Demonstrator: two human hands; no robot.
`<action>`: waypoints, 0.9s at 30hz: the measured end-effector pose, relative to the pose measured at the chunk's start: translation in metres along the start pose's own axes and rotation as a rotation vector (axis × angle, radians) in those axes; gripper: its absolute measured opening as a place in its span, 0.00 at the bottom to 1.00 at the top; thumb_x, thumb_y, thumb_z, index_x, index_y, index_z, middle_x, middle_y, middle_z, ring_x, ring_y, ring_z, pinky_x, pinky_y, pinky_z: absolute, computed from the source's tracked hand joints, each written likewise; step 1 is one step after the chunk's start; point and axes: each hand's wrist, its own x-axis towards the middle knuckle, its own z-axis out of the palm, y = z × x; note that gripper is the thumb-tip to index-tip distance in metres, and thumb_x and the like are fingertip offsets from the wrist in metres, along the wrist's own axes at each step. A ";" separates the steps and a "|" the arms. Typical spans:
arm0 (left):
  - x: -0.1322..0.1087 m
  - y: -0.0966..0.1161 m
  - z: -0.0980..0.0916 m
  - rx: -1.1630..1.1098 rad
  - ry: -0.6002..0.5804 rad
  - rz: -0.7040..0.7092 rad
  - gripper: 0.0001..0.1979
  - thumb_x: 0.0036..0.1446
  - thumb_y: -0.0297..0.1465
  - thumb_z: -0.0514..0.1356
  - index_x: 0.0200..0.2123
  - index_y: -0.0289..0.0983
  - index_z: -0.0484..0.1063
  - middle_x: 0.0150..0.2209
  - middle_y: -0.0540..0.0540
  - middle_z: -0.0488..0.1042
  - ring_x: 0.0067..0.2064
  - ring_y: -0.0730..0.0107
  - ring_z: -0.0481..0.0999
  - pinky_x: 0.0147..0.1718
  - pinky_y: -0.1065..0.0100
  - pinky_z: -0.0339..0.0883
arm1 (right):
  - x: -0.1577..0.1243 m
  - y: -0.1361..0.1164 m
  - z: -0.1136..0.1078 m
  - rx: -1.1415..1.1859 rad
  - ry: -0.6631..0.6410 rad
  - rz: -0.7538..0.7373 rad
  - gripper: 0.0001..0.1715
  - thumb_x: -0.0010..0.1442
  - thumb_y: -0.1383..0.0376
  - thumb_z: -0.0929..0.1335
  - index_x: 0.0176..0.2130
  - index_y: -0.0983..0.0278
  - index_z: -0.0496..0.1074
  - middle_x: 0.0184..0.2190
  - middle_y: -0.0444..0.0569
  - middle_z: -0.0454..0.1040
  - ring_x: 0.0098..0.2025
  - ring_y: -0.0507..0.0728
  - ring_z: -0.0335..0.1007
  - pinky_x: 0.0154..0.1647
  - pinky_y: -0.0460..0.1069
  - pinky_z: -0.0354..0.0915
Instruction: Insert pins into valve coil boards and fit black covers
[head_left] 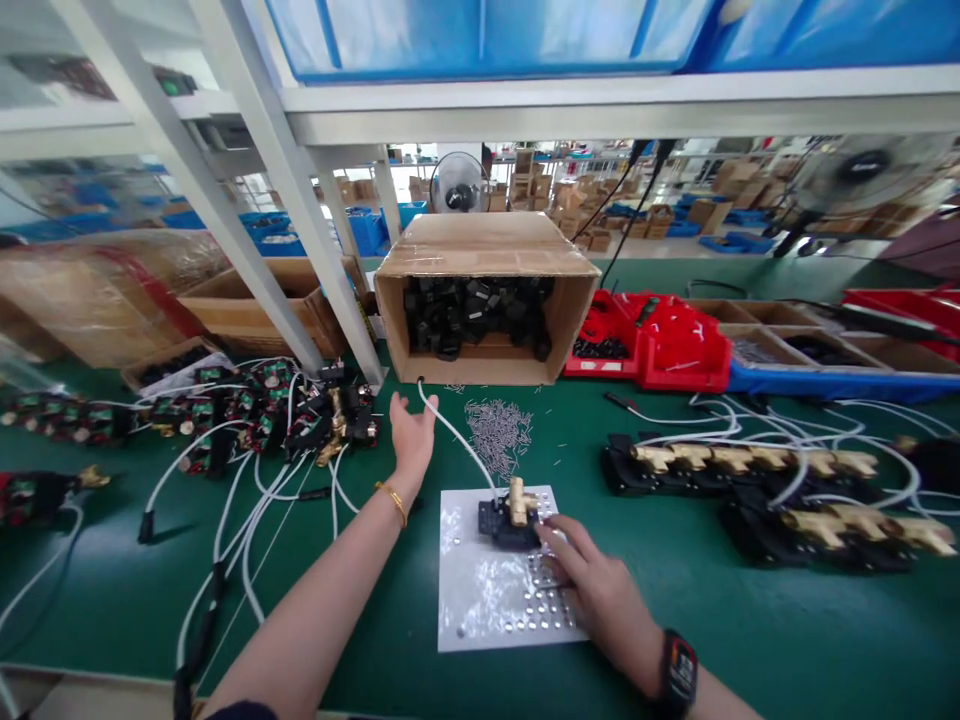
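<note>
A black housing with a brass tee fitting rests on a white sheet in front of me. From it a white cable runs up and left to a dark tip near the cardboard box. My left hand reaches out beside the cable's far end, fingers apart; contact with the cable is unclear. My right hand has its fingertips on the housing's right side, and its thumb is partly hidden. Small round silver pieces lie in rows on the sheet, some under my right hand.
Behind the sheet lies a pile of small metal pins. A cardboard box of black parts stands beyond. Circuit-board assemblies with cables fill the left; brass-fitted housings line the right. Red bins stand behind, a shelf overhead.
</note>
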 end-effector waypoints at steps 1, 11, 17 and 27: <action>-0.002 -0.003 0.004 -0.001 -0.040 -0.010 0.28 0.61 0.43 0.45 0.56 0.28 0.53 0.49 0.30 0.69 0.43 0.58 0.76 0.41 0.60 0.69 | 0.005 0.009 -0.003 0.079 0.032 0.138 0.20 0.62 0.71 0.56 0.50 0.64 0.66 0.49 0.55 0.70 0.38 0.55 0.73 0.36 0.47 0.70; -0.016 -0.004 0.015 0.118 -0.384 0.103 0.04 0.52 0.27 0.61 0.32 0.33 0.70 0.38 0.43 0.72 0.45 0.61 0.71 0.47 0.59 0.61 | 0.097 0.061 0.014 0.163 -0.121 0.614 0.04 0.55 0.72 0.66 0.30 0.65 0.69 0.31 0.50 0.71 0.34 0.56 0.70 0.34 0.48 0.60; -0.018 -0.002 0.011 -0.022 -0.462 0.076 0.03 0.55 0.25 0.56 0.30 0.33 0.68 0.37 0.45 0.70 0.44 0.64 0.69 0.47 0.58 0.60 | 0.088 0.048 0.009 0.350 -0.103 0.624 0.05 0.60 0.71 0.62 0.31 0.65 0.63 0.33 0.52 0.67 0.33 0.55 0.67 0.34 0.49 0.58; -0.094 0.007 -0.014 -0.496 -0.656 -0.161 0.12 0.54 0.31 0.54 0.39 0.31 0.70 0.25 0.48 0.72 0.26 0.73 0.71 0.29 0.71 0.66 | 0.059 0.009 0.003 0.990 -0.166 0.606 0.17 0.60 0.54 0.60 0.37 0.65 0.63 0.20 0.37 0.56 0.17 0.47 0.50 0.16 0.42 0.50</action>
